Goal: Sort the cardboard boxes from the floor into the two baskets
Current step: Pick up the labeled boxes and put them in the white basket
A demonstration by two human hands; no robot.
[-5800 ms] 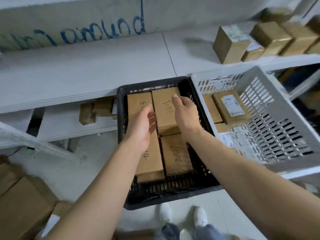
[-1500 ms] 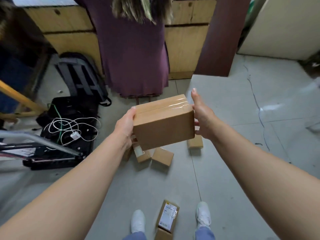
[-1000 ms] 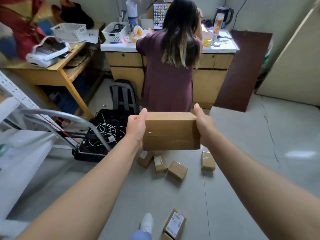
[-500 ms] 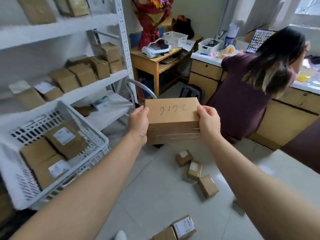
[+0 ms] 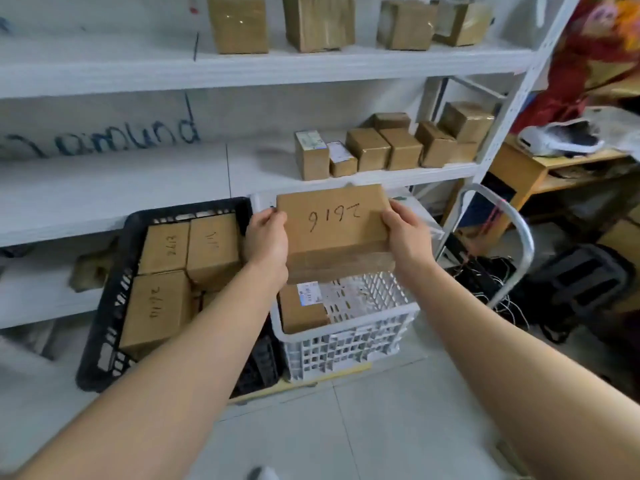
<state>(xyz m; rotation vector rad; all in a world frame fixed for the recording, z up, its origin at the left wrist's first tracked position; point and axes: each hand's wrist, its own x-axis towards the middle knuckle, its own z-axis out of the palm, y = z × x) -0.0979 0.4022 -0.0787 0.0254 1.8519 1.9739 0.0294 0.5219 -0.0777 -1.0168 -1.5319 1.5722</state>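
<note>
Holding box (image 5: pixel 334 220) over white basket (image 5: pixel 349 336) rim

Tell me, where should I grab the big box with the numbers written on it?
Probably by its two short ends, one from each side, as the left hand and right hand hold the numbered box now. It looks too wide for one hand, and its flat ends give the fingers something to press on.

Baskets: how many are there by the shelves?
2. The black basket sits on the left with handwritten boxes inside; the white basket sits right beside it, partly hidden behind the held box.
</note>
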